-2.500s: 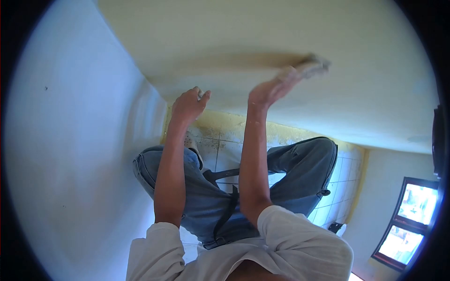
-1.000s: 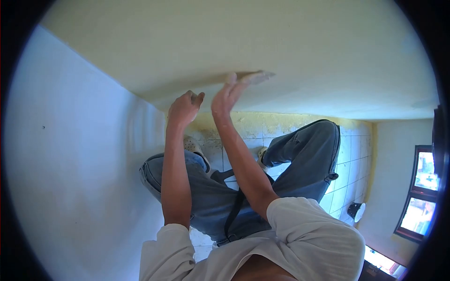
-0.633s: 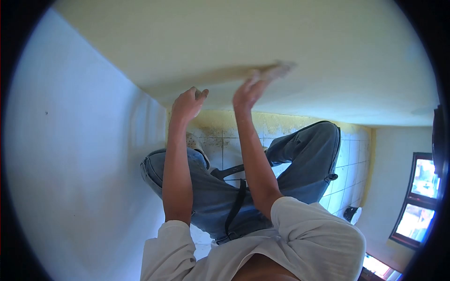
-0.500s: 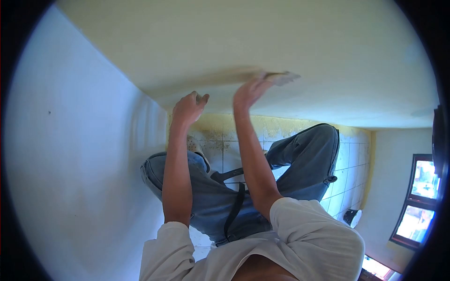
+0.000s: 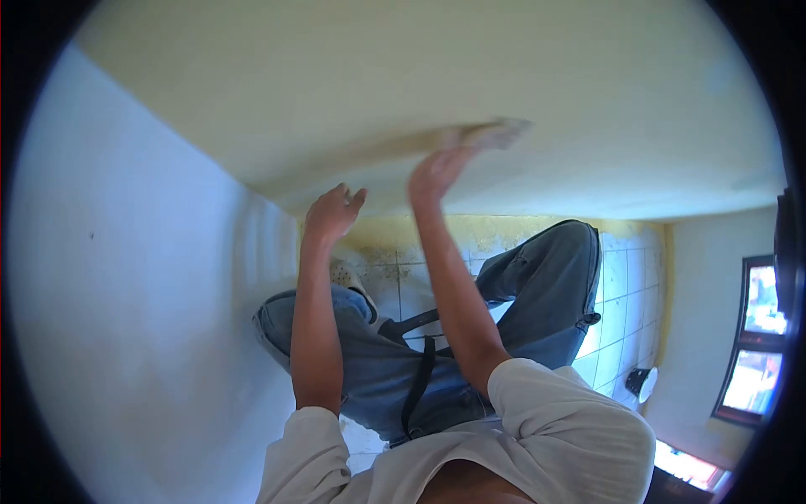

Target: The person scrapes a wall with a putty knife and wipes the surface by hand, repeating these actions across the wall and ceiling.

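Note:
My right hand (image 5: 438,172) is raised against the yellowish wall (image 5: 403,67), its fingers closed on a thin, flat, pale piece (image 5: 501,133). The piece lies at the wall surface and is smeared by motion, so its kind does not show clearly. To its left, my left hand (image 5: 330,215) hovers close to the same wall, with the fingers curled in and the thumb a little apart. Something small and light may sit between them, but I cannot make it out.
A white wall (image 5: 134,277) meets the yellowish one in a corner at the left. Below are my bent knees, a light perforated shoe (image 5: 348,277) and stained floor tiles (image 5: 411,286). A black-and-white container (image 5: 642,384) stands on the floor at right, near a window (image 5: 751,336).
My right hand has shifted slightly left along the wall with the pale piece. My left hand sits a little lower in view. The whole view has tilted slightly.

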Motion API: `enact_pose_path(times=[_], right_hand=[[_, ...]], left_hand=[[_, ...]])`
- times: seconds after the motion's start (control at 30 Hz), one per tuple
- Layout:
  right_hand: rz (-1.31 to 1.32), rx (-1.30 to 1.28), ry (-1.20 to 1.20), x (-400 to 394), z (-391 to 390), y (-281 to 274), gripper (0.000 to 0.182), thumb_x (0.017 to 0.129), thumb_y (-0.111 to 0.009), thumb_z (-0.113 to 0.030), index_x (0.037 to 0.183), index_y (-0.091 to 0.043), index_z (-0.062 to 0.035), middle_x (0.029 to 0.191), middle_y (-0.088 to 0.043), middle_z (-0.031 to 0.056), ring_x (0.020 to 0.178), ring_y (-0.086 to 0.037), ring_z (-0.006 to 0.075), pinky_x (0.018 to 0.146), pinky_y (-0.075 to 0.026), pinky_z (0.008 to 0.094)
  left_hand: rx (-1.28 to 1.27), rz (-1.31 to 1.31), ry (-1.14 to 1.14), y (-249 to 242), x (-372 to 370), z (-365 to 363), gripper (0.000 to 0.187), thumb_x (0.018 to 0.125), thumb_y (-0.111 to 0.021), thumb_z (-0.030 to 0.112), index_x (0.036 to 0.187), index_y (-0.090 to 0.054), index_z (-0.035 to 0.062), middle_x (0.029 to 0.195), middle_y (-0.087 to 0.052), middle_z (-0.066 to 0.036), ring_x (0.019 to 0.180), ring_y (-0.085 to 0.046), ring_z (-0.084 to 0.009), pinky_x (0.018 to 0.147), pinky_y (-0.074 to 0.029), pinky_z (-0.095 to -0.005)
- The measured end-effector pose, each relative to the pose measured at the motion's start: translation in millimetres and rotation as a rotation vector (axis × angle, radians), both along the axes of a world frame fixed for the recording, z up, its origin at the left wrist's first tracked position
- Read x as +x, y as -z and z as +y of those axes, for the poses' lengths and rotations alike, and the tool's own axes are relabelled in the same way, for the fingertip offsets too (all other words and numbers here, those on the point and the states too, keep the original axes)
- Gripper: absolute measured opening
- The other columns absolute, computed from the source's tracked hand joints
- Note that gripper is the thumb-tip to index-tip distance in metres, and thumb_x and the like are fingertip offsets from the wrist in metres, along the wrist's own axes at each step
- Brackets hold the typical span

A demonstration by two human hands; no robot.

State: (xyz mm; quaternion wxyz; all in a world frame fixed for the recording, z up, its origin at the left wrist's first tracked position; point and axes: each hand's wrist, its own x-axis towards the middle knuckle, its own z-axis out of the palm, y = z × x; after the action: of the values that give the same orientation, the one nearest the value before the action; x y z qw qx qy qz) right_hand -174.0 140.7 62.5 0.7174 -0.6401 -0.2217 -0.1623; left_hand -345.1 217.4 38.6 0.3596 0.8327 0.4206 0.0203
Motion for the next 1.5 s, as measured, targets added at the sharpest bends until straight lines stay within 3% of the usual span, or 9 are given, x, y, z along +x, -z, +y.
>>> enact_pose_path(times=[0.07,0.17,0.37,0.77,0.87,0.9,1.1,1.3,1.5], right_hand=[[-0.501,-0.355,0.005,-18.4,-10.3,-7.1,0.084,0.114,-0.037,-0.049,0.167,-0.001,0.0055,0.175,0.002,0.0299,0.164,-0.001,0.0392,0.133,-0.005,0.0481],[-0.249,-0.321,0.010,0.8,-13.3,18.9,0.084,0.114,-0.035,-0.050,0.169,0.001,0.0021,0.176,0.006,0.0269,0.164,0.004,0.0401,0.132,-0.004,0.0497],[0.787,0.520,0.162,91.9,-22.0,39.5,0.080,0.113,-0.032,-0.054,0.170,-0.009,-0.0006,0.178,-0.004,0.0202,0.164,-0.006,0.0371,0.132,-0.008,0.0475],[0.873,0.514,0.129,156.6,-66.1,81.5,0.081,0.112,-0.030,-0.060,0.170,-0.018,-0.0040,0.178,-0.014,0.0148,0.162,-0.019,0.0305,0.132,-0.010,0.0450],[0.769,0.456,0.110,89.3,-56.1,5.8,0.087,0.108,-0.038,-0.065,0.171,-0.016,-0.0080,0.178,-0.012,0.0134,0.161,-0.021,0.0297,0.132,-0.011,0.0428],[0.689,0.444,-0.180,79.3,-65.1,12.7,0.095,0.106,-0.035,-0.072,0.172,0.000,-0.0134,0.181,0.003,0.0040,0.165,-0.005,0.0224,0.133,-0.006,0.0410],[0.974,0.681,-0.071,139.2,-50.2,13.6,0.087,0.107,-0.026,-0.068,0.172,-0.005,-0.0140,0.180,-0.004,0.0045,0.165,-0.009,0.0263,0.134,-0.009,0.0480],[1.065,0.850,-0.646,197.7,-127.7,20.4,0.083,0.107,-0.014,-0.065,0.171,-0.007,-0.0128,0.179,-0.011,0.0066,0.164,-0.015,0.0318,0.133,-0.011,0.0535],[1.370,0.716,-0.383,161.7,-136.5,-38.0,0.073,0.109,-0.014,-0.054,0.167,-0.030,-0.0142,0.172,-0.031,0.0104,0.159,-0.026,0.0378,0.130,-0.019,0.0606]], left_hand=[[-0.053,0.053,0.018,2.8,0.6,0.3,0.064,0.103,-0.056,0.060,0.110,-0.068,-0.0025,0.102,-0.074,-0.026,0.101,-0.071,-0.0437,0.091,-0.052,-0.0488],[-0.080,0.015,-0.012,4.9,-2.7,-0.6,0.065,0.102,-0.057,0.061,0.109,-0.068,-0.0024,0.103,-0.074,-0.026,0.101,-0.071,-0.0427,0.092,-0.053,-0.0480],[-0.089,0.071,-0.001,7.7,-1.3,3.4,0.061,0.102,-0.057,0.059,0.111,-0.071,0.0008,0.103,-0.076,-0.023,0.105,-0.072,-0.0417,0.093,-0.054,-0.0494],[-0.043,0.002,0.029,13.8,-5.2,2.5,0.062,0.102,-0.056,0.060,0.108,-0.068,-0.0001,0.099,-0.075,-0.022,0.100,-0.072,-0.0422,0.092,-0.053,-0.0498],[-0.020,-0.068,0.011,24.2,-3.0,5.7,0.062,0.102,-0.056,0.060,0.108,-0.068,-0.0002,0.100,-0.075,-0.023,0.101,-0.071,-0.0431,0.092,-0.053,-0.0502],[-0.051,-0.031,0.015,18.0,3.7,2.3,0.062,0.101,-0.056,0.061,0.108,-0.068,-0.0001,0.101,-0.075,-0.024,0.102,-0.071,-0.0432,0.092,-0.053,-0.0504],[0.012,0.036,0.067,21.2,6.7,4.8,0.063,0.100,-0.056,0.062,0.109,-0.069,0.0007,0.102,-0.075,-0.023,0.103,-0.071,-0.0416,0.093,-0.053,-0.0509],[-0.088,0.047,0.062,14.0,10.2,2.8,0.063,0.100,-0.057,0.061,0.112,-0.070,0.0013,0.102,-0.076,-0.022,0.104,-0.072,-0.0385,0.094,-0.053,-0.0496],[-0.104,0.058,0.064,8.1,4.4,-2.3,0.065,0.100,-0.059,0.061,0.116,-0.069,-0.0010,0.103,-0.076,-0.022,0.105,-0.072,-0.0392,0.094,-0.054,-0.0489]])
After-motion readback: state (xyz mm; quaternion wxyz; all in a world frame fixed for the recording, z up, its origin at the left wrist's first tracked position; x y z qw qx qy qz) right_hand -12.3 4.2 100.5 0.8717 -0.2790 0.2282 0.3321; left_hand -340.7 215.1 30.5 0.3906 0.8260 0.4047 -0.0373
